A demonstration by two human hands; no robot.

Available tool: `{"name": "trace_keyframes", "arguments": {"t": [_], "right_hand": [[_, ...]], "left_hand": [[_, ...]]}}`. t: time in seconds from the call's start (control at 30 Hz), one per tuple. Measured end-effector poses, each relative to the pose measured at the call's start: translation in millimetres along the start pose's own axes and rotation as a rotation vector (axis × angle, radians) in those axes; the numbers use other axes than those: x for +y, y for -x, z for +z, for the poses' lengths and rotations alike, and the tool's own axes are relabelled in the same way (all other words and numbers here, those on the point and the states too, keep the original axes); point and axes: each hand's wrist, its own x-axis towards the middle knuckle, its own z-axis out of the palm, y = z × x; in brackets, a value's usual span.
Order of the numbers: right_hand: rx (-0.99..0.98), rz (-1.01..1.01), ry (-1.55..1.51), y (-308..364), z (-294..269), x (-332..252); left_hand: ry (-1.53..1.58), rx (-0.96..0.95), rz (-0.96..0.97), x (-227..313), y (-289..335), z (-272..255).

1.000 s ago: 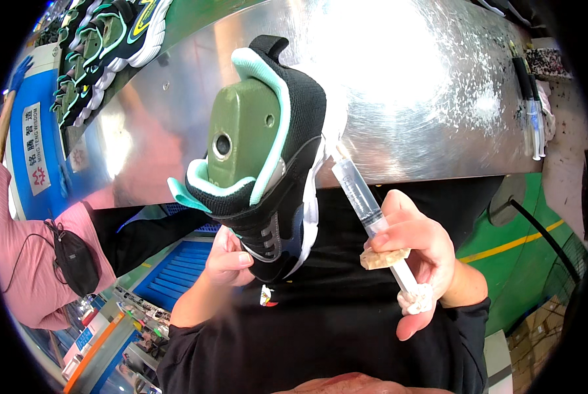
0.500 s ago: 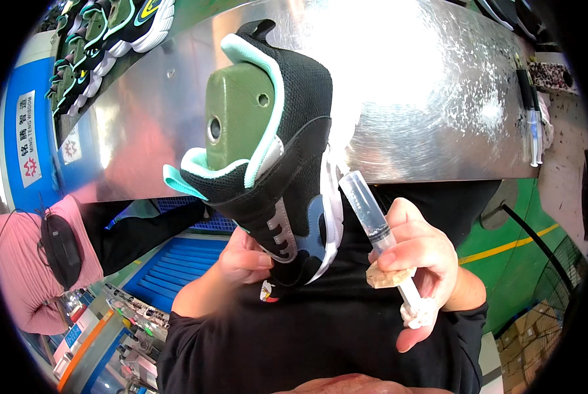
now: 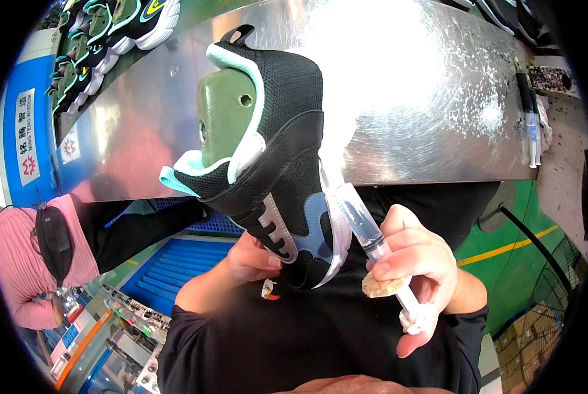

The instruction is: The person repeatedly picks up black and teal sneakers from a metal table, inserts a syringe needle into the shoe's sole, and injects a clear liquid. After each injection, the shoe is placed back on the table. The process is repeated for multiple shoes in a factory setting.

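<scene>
Syringe handling: a steady slant along the sole edge and slow, even plunger pressure would likely serve best, with the left hand bracing the toe.
Right hand (image 3: 417,259): fingers wrapped around a clear syringe (image 3: 365,226), below its lumpy beige collar (image 3: 384,286) a white-smeared plunger end.
Syringe tip: just up and left of the right hand, at the white sole (image 3: 339,226); contact is hard to tell.
Left hand (image 3: 251,258): closed on the sneaker's toe end.
Sneaker (image 3: 271,171): above the left hand, left of the right, heel up and tilted; black mesh, mint lining, grey lace panel, blue-grey side patch.
Shoe last (image 3: 227,111): green, holed, filling the sneaker's collar.
Metal table (image 3: 399,157): beyond both hands, white-flecked farther right.
</scene>
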Motion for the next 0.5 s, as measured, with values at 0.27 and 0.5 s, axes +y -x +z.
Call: {"name": "trace_keyframes", "arguments": {"t": [0.27,0.5], "right_hand": [[-0.05,0.208,-0.13,9,-3,-30],[-0.086,0.349,-0.126,28,-15,-77]], "left_hand": [[0.15,-0.172,-0.108,-4,-2,-18],[0.214,-0.467,-0.187,-12,-21,-9]]}}
